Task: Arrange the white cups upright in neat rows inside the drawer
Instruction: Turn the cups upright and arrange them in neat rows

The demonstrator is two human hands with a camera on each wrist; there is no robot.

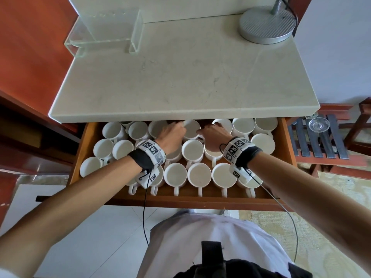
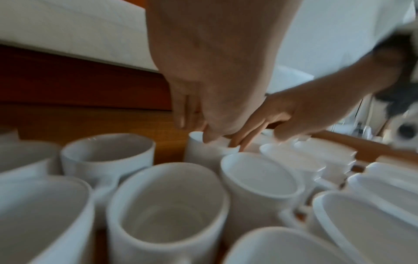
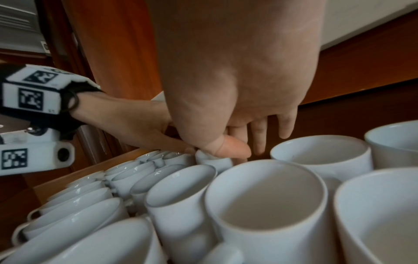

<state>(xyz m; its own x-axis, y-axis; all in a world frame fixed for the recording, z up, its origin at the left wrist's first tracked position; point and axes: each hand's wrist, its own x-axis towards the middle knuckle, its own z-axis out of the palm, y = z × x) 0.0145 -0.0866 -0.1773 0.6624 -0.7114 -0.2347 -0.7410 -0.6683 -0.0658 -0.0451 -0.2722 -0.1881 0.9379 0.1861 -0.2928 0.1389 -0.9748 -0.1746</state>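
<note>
An open wooden drawer holds several upright white cups in rough rows. Both hands meet at one white cup in the middle of the back row, just under the counter edge. My left hand grips its left rim. In the left wrist view the left fingertips curl over the rim of that cup. My right hand holds the right side. In the right wrist view its thumb pinches the cup's rim. The front-row cups have their handles toward me.
A pale stone countertop overhangs the back of the drawer. On it stand a clear box and a round metal lamp base. A slatted wooden rack with a glass dish stands to the right.
</note>
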